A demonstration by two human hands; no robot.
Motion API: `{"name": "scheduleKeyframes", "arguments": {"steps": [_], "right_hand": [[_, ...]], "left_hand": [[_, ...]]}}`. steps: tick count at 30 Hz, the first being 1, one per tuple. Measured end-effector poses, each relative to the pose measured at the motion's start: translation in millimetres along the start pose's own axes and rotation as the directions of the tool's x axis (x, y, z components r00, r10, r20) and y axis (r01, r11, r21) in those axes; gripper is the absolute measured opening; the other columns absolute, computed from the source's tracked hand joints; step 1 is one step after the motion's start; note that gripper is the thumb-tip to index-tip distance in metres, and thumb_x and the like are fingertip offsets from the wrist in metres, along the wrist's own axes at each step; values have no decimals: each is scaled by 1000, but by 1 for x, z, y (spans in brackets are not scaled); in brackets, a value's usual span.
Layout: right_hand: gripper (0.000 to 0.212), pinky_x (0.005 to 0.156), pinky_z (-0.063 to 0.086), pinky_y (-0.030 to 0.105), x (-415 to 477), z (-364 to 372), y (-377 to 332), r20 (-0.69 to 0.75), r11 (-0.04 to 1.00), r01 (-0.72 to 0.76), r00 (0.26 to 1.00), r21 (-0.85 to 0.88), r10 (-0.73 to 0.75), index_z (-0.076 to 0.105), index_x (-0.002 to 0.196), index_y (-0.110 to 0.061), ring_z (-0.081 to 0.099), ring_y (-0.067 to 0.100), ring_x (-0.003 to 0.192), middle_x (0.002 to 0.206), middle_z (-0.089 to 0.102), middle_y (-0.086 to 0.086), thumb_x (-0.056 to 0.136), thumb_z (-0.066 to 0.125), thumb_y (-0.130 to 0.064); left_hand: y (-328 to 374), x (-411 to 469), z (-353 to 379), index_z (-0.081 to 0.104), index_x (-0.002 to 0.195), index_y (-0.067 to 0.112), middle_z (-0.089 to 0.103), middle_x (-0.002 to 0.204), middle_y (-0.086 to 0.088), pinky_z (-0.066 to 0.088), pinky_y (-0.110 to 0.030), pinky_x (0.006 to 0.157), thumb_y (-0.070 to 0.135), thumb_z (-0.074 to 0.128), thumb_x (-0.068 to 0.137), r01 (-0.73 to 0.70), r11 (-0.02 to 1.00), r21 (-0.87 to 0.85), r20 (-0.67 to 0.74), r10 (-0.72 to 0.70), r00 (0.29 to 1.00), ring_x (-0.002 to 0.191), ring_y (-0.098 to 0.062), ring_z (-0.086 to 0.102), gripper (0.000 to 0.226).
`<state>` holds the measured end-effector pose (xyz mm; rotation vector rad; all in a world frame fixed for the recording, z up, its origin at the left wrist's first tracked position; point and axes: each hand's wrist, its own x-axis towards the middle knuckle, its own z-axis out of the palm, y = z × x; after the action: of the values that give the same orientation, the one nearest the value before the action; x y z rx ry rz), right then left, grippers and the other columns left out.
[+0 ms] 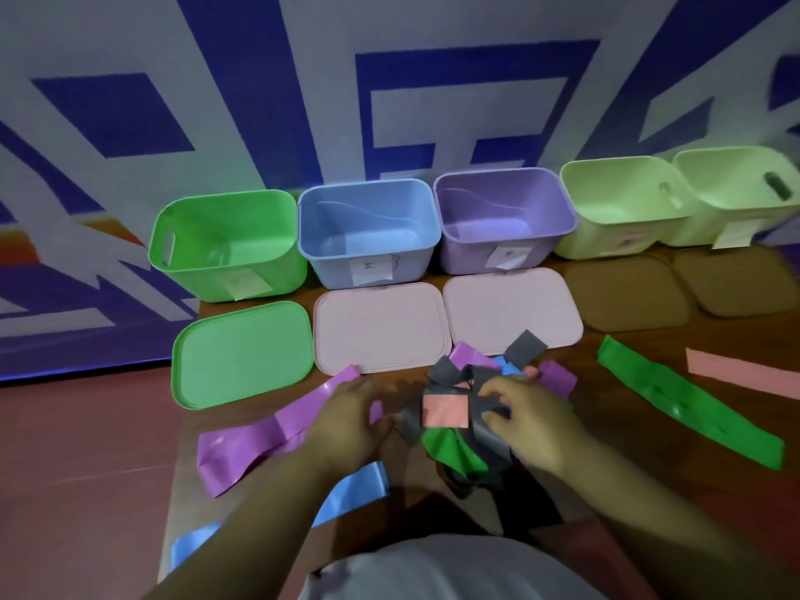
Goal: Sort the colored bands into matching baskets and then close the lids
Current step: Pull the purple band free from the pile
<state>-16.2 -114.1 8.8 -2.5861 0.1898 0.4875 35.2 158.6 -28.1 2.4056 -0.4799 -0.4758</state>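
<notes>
A: While both hands sit in the tangled band pile [467, 430] at the table's [649, 491] near centre, all five baskets are open, lids off.
B: Fingers?
A: Left hand [346, 422] curled on the pile's left edge, over a purple band [255, 443]; can't tell what it's pinching. Right hand [528, 417] has fingers bent into the grey bands [450, 370], thumb by a pink band [446, 410]. Grip unclear, blurred.
B: Basket order?
A: Back row, left to right: green basket [225, 249], blue basket [368, 231], purple basket [502, 223], two pale green baskets [623, 210]. All look empty.
B: Lids?
A: Flat on the table in front: green lid [242, 355], two pinkish lids [381, 329], two brown lids [627, 294].
B: Loose bands?
A: Green band [688, 400] and a pink strip [744, 372] lie apart on the right. Blue band [350, 491] near the left forearm.
</notes>
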Motion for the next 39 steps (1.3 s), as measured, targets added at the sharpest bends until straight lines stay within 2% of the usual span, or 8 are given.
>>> {"name": "scheduleKeyframes", "arguments": {"steps": [8, 14, 19, 24, 31, 34, 37, 39], "right_hand": [[28, 81, 53, 28, -19, -5, 71, -75, 978, -153, 983, 144, 165, 69, 106, -23, 69, 18, 88, 105, 72, 0, 79, 75, -20], [12, 75, 53, 33, -24, -7, 107, -110, 933, -232, 957, 277, 270, 65, 89, -26, 66, 12, 78, 85, 70, -6, 78, 70, -23], [26, 78, 43, 18, -10, -17, 133, -56, 885, -320, 932, 339, 358, 67, 106, -21, 66, 14, 96, 103, 71, -6, 81, 73, -20], [26, 88, 48, 27, 16, -20, 154, -32, 829, -378, 904, 412, 427, 63, 110, -16, 66, 19, 102, 105, 71, 2, 85, 70, -15], [47, 98, 50, 31, 58, -30, 172, 31, 888, -188, 981, 420, 193, 60, 125, -29, 64, 7, 107, 117, 68, -9, 78, 59, -36], [32, 87, 52, 27, 64, -34, 173, 97, 882, -187, 982, 432, 161, 66, 113, -25, 66, 1, 92, 100, 71, -10, 82, 69, -20], [24, 70, 55, 29, 62, -39, 175, 96, 844, -185, 983, 503, 159, 69, 97, -24, 69, 15, 77, 83, 69, -7, 79, 72, -7], [27, 70, 53, 29, 58, -49, 174, 83, 837, -143, 990, 528, 116, 68, 96, -28, 70, 21, 77, 77, 69, -6, 78, 73, -7]], "left_hand": [[62, 45, 36, 63, 127, 27, 62, 122, 1, 43, -29, 98, 25, 72, 82, -98, 994, 49, 89, 93, 992, 113, -20, 56, 46], [99, 78, 59, 61, 125, 29, 59, 119, 4, 49, -33, 96, 45, 65, 84, -189, 980, 58, 177, 176, 968, 109, -17, 55, 45], [125, 110, 78, 62, 123, 26, 58, 122, 4, 46, -33, 97, 43, 66, 86, -257, 961, 100, 223, 230, 947, 110, -17, 55, 41], [148, 138, 99, 62, 125, 23, 61, 122, 3, 46, -31, 97, 41, 64, 90, -280, 955, 101, 255, 247, 935, 111, -16, 53, 39], [164, 162, 124, 63, 114, 27, 70, 107, 0, 53, -38, 85, 36, 64, 86, -96, 988, 119, 362, 47, 931, 98, -25, 63, 30], [162, 163, 132, 57, 118, 35, 70, 102, 7, 54, -36, 85, 32, 65, 84, 20, 995, 102, 379, -57, 924, 96, -20, 63, 35], [161, 160, 132, 58, 112, 40, 67, 90, 15, 54, -30, 84, 28, 66, 85, 96, 995, 30, 367, -100, 925, 90, -10, 63, 31], [163, 155, 130, 60, 108, 42, 66, 88, 17, 55, -30, 85, 27, 68, 85, 132, 990, -38, 359, -110, 927, 88, -7, 63, 29]]}}
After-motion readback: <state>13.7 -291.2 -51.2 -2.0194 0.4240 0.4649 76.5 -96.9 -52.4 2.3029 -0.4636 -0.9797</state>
